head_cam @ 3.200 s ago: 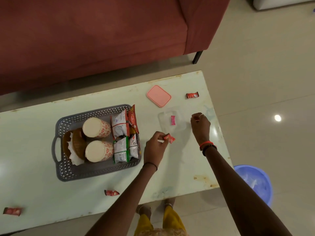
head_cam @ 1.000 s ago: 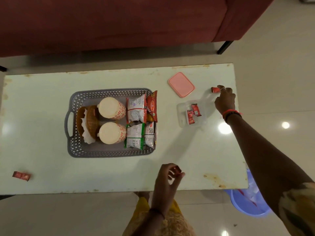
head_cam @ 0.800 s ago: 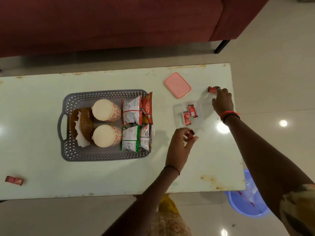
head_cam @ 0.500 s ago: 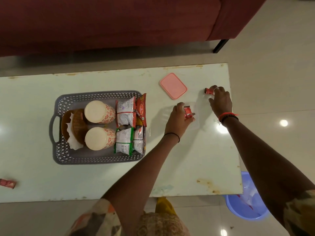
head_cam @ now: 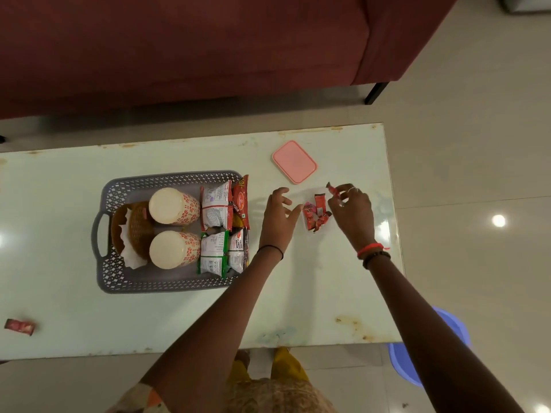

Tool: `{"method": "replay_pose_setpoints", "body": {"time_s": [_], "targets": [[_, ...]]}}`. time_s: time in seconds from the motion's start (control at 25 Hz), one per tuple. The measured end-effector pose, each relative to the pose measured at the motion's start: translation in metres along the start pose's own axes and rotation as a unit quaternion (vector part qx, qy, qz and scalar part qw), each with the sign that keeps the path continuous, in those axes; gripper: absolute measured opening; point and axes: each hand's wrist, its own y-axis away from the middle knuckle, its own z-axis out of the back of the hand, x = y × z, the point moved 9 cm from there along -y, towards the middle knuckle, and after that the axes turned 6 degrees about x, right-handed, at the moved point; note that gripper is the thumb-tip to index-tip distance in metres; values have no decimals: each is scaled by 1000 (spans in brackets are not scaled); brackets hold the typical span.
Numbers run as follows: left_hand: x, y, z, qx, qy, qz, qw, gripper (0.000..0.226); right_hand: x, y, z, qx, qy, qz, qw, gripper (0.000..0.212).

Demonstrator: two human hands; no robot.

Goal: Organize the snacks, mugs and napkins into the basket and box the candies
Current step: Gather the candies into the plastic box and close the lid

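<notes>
The clear candy box (head_cam: 316, 234) lies on the pale table between my hands, with three red candies (head_cam: 315, 214) in it. My left hand (head_cam: 278, 217) hovers just left of the box, fingers spread and empty. My right hand (head_cam: 353, 211) is at the box's right side, pinching a red candy (head_cam: 333, 190) above it. The pink lid (head_cam: 294, 161) lies behind the box. The grey basket (head_cam: 167, 284) on the left holds two upturned mugs (head_cam: 174, 205), snack packets (head_cam: 216, 208) and napkins in a brown holder (head_cam: 131, 231). One more red candy (head_cam: 19, 326) lies at the table's near left.
A dark red sofa (head_cam: 179, 46) stands behind the table (head_cam: 74, 317). A blue plastic tub (head_cam: 447, 329) sits on the tiled floor past the table's near right corner.
My left hand brought a candy to the box, let it go there and now is empty. My right hand picked up the candy from the table's far right and carried it over the box.
</notes>
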Motion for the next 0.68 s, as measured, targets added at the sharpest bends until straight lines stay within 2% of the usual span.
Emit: {"method": "replay_pose_setpoints", "body": {"time_s": [0.16,0.24,0.36,0.52,0.68], "targets": [[-4,12,26,-32,-2,-5,999,35,6,24,-18,26,-18,-39,999,38],[-10,24,48,-66,11,-24,997,29,12,33,-18,21,-19,-44,999,33],[-6,56,106,-179,82,-19,980,23,32,58,-24,21,-3,-13,1000,26],[54,128,216,-386,135,33,912,20,84,114,-56,37,-38,75,996,17],[145,210,303,-522,94,112,840,25,135,172,-119,112,-19,109,988,24]]}}
